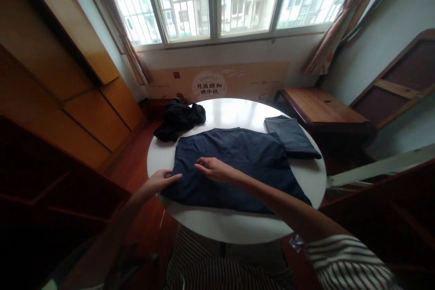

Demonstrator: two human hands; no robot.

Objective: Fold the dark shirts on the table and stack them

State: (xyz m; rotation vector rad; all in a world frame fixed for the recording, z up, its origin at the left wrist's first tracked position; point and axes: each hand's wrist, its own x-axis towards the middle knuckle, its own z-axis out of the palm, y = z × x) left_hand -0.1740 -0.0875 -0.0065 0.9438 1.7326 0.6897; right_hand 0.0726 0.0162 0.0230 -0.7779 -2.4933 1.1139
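A dark blue garment lies spread almost flat across the white round table, with soft creases over its surface. At its left edge is my left hand, thumb stretched out over the cloth and fingers loosely bent. My right hand reaches over the garment's left half, with its fingers extended and slightly apart. Neither hand shows cloth pinched in it. To the right, partly against the spread garment, rests a neatly folded dark grey-blue garment.
A crumpled black garment sits at the table's back left edge. Behind on the right stands a low wooden table. Orange-brown cabinets line the left side, and a barred window spans the far wall.
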